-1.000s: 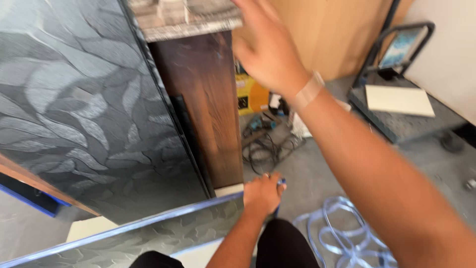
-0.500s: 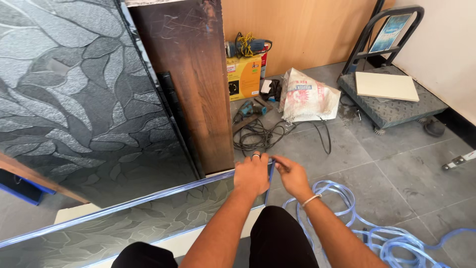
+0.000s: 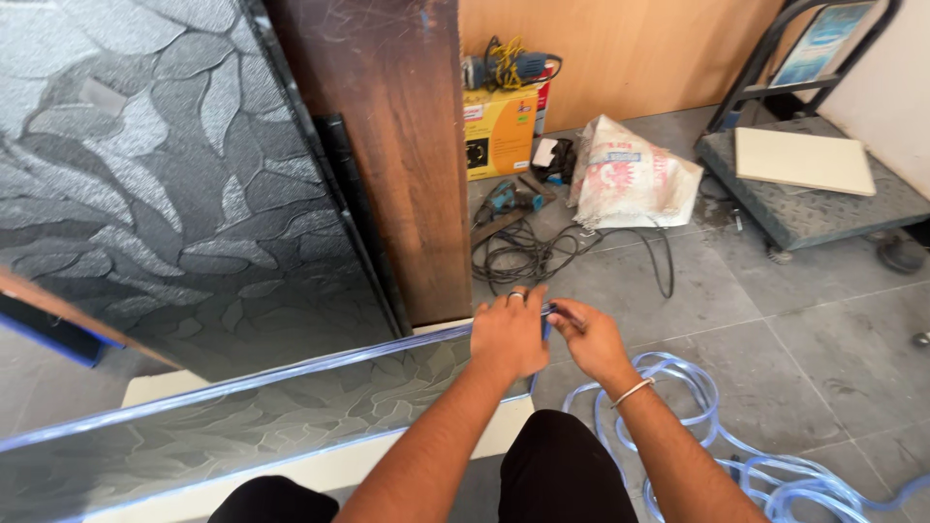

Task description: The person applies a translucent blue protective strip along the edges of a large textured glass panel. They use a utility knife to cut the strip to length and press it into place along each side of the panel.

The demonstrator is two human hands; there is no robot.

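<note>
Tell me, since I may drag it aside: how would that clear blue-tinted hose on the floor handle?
The hose lies in loose overlapping loops on the tiles, so it is probably floppy and would trail. It looks thin and hollow, likely light. Crossed loops may snag or tangle.

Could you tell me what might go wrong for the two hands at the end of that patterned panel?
The left hand and right hand pinch the blue edge trim at the panel corner; fingers might get nicked there. The loose blue hose coiled beside the knee may snag a foot.
</note>
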